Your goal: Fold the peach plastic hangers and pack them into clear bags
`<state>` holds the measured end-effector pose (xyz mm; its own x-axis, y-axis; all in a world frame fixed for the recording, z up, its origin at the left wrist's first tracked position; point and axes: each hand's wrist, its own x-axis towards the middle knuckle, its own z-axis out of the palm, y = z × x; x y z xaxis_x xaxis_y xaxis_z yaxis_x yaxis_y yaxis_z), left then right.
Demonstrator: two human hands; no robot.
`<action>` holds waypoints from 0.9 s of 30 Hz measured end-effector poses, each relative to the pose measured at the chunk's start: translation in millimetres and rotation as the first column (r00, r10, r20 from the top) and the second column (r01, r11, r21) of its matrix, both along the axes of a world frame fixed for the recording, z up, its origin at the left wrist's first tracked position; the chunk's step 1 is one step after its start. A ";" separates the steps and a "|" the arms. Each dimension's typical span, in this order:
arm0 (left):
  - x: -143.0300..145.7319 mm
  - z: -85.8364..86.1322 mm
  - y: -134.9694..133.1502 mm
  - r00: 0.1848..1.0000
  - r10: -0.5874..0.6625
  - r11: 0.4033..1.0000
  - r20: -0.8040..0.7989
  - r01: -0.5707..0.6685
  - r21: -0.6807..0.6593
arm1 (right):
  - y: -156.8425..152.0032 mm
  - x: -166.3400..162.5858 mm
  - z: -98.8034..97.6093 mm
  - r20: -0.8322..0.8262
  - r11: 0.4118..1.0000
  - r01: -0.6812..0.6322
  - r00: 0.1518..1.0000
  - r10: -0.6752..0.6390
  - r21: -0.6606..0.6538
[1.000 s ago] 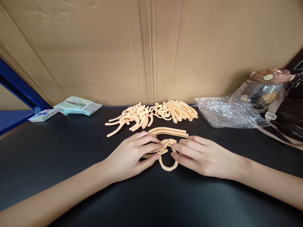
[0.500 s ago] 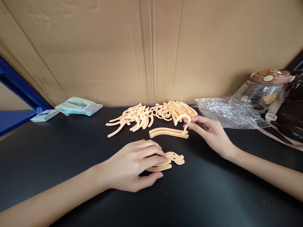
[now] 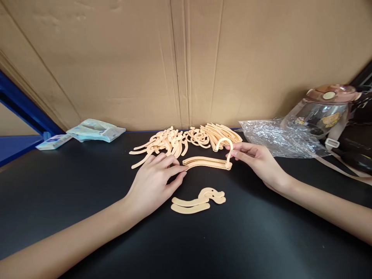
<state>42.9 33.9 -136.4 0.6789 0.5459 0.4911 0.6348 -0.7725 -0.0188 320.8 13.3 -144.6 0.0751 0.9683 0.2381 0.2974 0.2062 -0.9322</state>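
Observation:
Between the thumb and fingertips of my right hand (image 3: 260,161) is a cream plastic hook (image 3: 231,148), held upright. Its lower end meets the right end of a pair of long curved strips (image 3: 207,164) that look like hanger arms. The thumb and forefinger of my left hand (image 3: 155,184) pinch the left end of the front strip. Closer to me lie two short curved arms (image 3: 190,209), stacked one before the other. Two-holed wavy pieces (image 3: 213,192) touch their right end.
Behind are a heap of short curved arms (image 3: 167,141), several loose hooks (image 3: 199,137) and a pile of long strips (image 3: 225,131). Crumpled clear plastic (image 3: 267,137) and a strapped water bottle (image 3: 331,112) stand right. Tissue packs (image 3: 95,131) lie left, before a cardboard wall (image 3: 116,62).
My left hand has left the short arms and moved up and back to the long strips' left end. The hook now stands more upright, at the strips' right end.

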 end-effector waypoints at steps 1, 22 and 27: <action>0.4 -0.1 -0.3 1.000 -0.004 1.000 0.009 0.004 -0.001 | 0.0 -0.3 0.1 -0.008 1.000 -0.004 1.000 0.004 0.002; -3.6 2.4 1.3 0.953 0.221 0.909 0.209 -0.123 -0.399 | 2.4 0.5 -0.6 -0.146 0.996 -0.072 0.987 0.063 -0.060; -5.8 0.9 16.0 0.841 0.200 0.786 0.503 0.169 -0.595 | 1.3 -0.4 1.0 -0.126 0.994 -0.084 0.989 0.075 -0.071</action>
<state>37.0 49.9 -135.5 0.4106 0.8522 0.3242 0.4128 -0.4908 0.7673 320.5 14.6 -143.5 0.0212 0.9874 0.1571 0.1646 0.1516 -0.9746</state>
